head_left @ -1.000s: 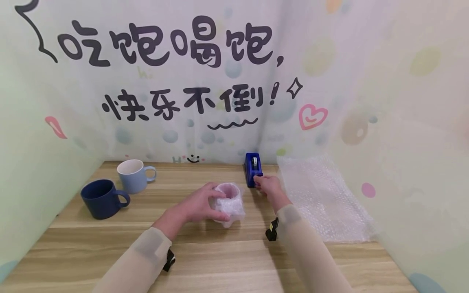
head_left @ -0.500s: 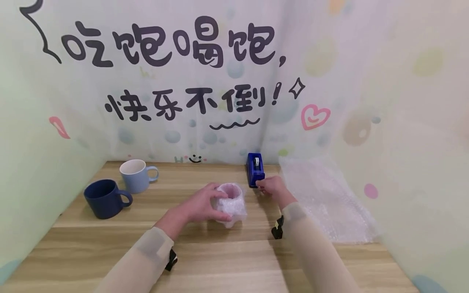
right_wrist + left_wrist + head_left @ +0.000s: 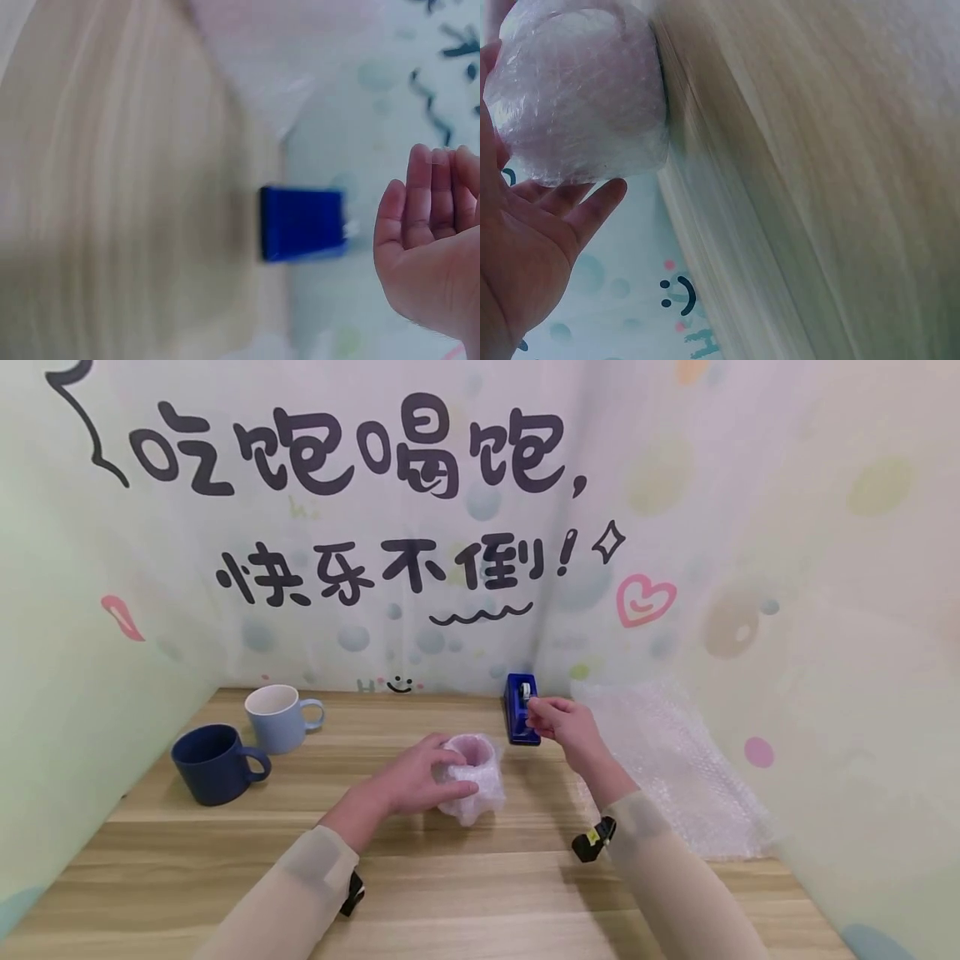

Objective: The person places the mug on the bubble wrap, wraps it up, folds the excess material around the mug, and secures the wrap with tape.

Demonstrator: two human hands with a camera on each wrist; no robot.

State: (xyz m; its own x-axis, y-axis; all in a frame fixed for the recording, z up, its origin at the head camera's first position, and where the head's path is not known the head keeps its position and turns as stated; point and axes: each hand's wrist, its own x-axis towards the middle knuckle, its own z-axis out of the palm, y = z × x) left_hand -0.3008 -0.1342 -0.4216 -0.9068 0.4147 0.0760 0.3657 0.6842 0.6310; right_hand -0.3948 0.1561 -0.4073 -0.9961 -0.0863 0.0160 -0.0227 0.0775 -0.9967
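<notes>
- The left hand (image 3: 408, 777) held a cup wrapped in bubble wrap (image 3: 482, 789), its fingers spread in a curve around the side and rim.
- The wrapped cup stood upright near the middle of the counter (image 3: 450, 902), its round mouth facing up and loose edges of wrap sticking out low down.
- The right hand (image 3: 566, 731) was raised just in front of a blue tape dispenser (image 3: 514, 714), hiding part of its right side in the head view.
- The right hand's fingers were drawn together, the tips meeting the thumb in a narrow pinch; a small clear strip (image 3: 435, 156) showed faintly at the tips, its full length too faint to tell.
- The dispenser stood near the back wall (image 3: 337, 647), to the right of the wrapped cup and well apart from it, a roll of tape (image 3: 525, 691) seated in its top.
- A sheet of bubble wrap (image 3: 667, 777) lay flat on the right of the counter, partly behind the right forearm.
- On the left stood a light blue mug (image 3: 273, 727) with a white inside and, nearer the person, a dark blue mug (image 3: 210, 768), both upright.
</notes>
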